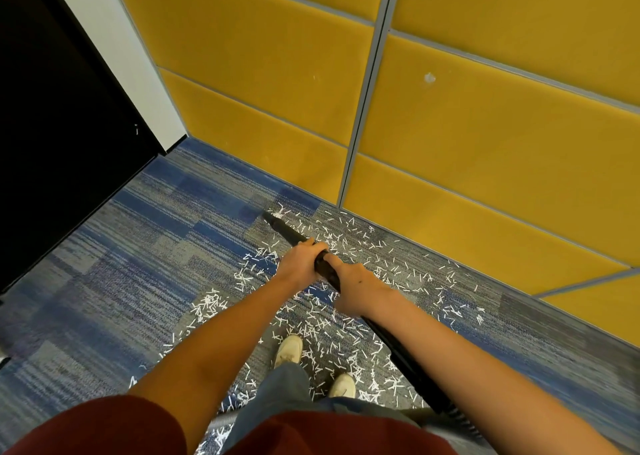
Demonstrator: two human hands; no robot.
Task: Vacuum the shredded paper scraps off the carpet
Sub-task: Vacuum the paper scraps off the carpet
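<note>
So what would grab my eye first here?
Probably the bright yellow padded wall filling the top and right. Below it, white paper scraps litter the blue-grey carpet. In the middle, the left hand and right hand both grip a black vacuum wand, its tip pointing toward the wall.

The carpet [131, 253] is laid in blue and grey striped tiles and meets a yellow padded wall [450, 177]. White paper scraps [211, 304] lie strewn over it. They are thickest beneath the left hand [301, 260] and the right hand [360, 288], and they spread nearer than both hands around two pale shoes [289, 349] standing on the pile. More scraps run beyond the right hand along the wall's foot. Just beyond the left hand, the tip of the vacuum tube [277, 224] meets the carpet among the farthest scraps.
</note>
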